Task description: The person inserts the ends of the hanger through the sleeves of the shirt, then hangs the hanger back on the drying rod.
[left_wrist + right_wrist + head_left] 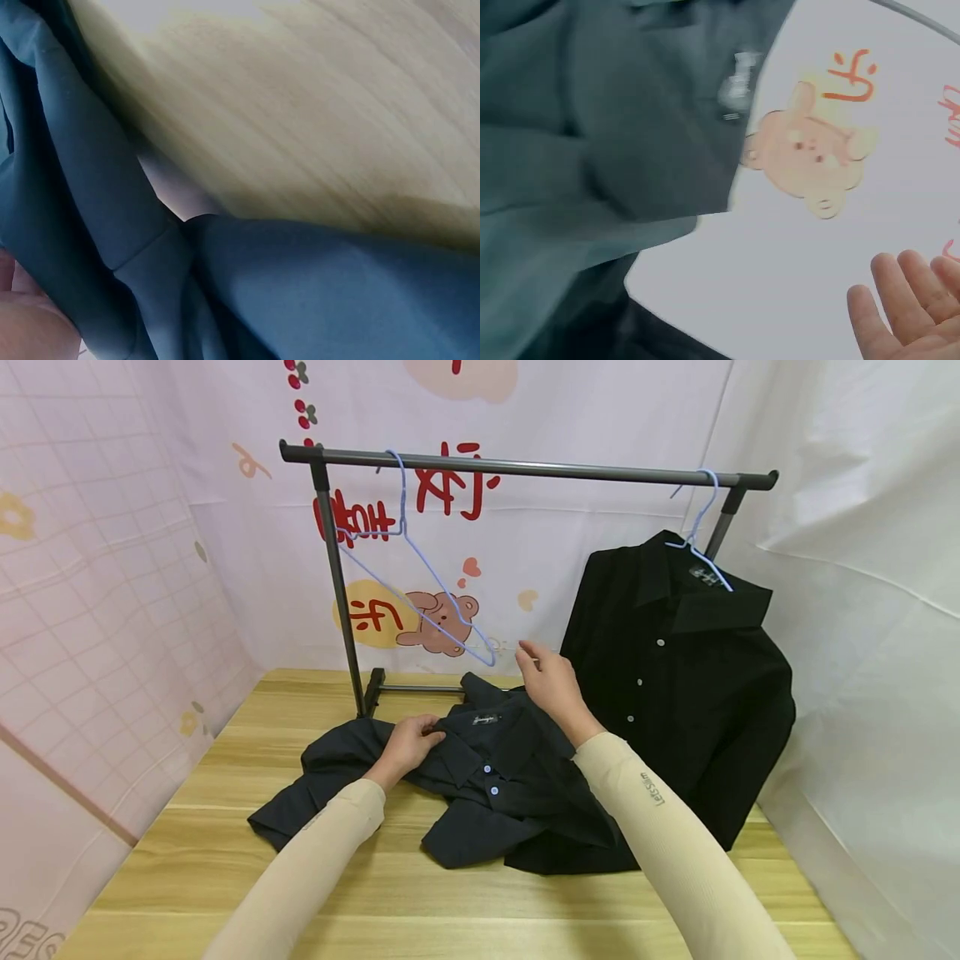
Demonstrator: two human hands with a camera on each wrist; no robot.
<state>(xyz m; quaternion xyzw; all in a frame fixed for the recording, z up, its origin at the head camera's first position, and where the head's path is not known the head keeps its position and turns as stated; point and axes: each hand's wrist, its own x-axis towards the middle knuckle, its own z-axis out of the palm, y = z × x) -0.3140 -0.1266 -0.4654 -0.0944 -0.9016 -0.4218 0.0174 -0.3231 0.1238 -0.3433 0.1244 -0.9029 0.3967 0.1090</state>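
On table (420, 914), one black shirt (480, 806), left hand (407, 747) gripping it; right hand (552, 683) loosely spread; two hangers (403, 506) above.

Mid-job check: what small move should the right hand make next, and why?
I'd probably bring the right hand across to the bare hanger and take hold of its lower corner: that hand looks empty and sits beside that corner, nothing hangs on the hanger, and the left hand holds the shirt on the table near its collar.
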